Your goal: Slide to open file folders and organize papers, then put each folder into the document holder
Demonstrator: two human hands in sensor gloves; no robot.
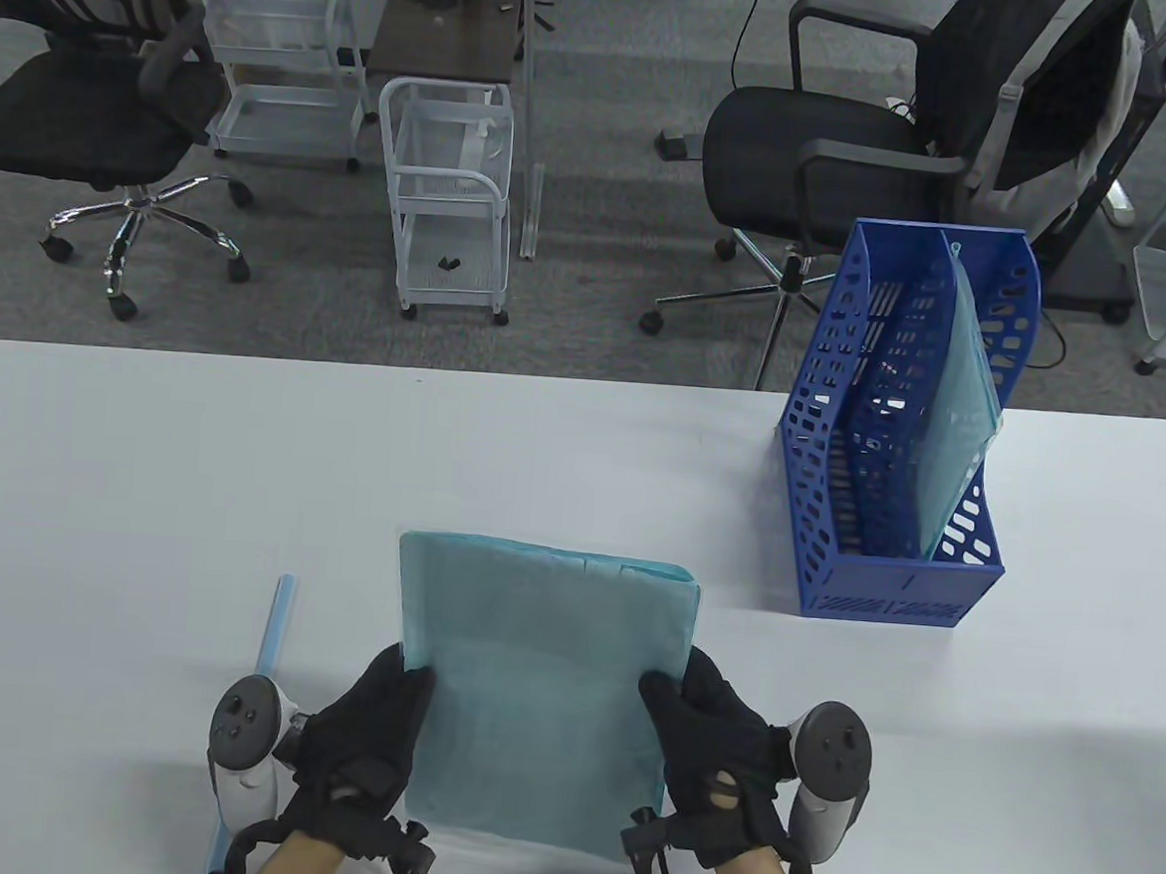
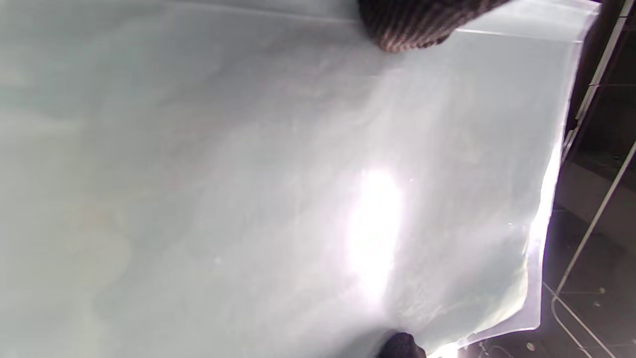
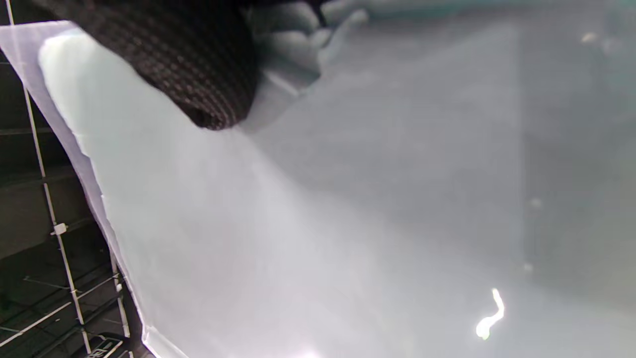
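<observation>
The teal file folder (image 1: 540,689) is held up off the worktop (image 1: 140,486) near the middle of its near edge, tilted so its far edge stands higher, with sheets of paper showing along that top edge. The left hand (image 1: 362,741) grips the folder's left side, its thumb lying on the front face; the right hand (image 1: 716,751) grips the right side the same way, thumb on the front and the other fingers hidden behind. In the left wrist view a gloved fingertip (image 2: 412,25) presses the translucent sheet from above, and in the right wrist view a gloved finger (image 3: 198,69) lies against the pale plastic surface.

A pale blue slide bar (image 1: 275,625) lies flat on the worktop just left of the left hand, running toward the near edge. The blue document holder (image 1: 892,578) stands near the far right corner of the worktop, well apart from the hands. A second teal folder (image 1: 958,423) stands upright in its right compartment, leaning against the divider.
</observation>
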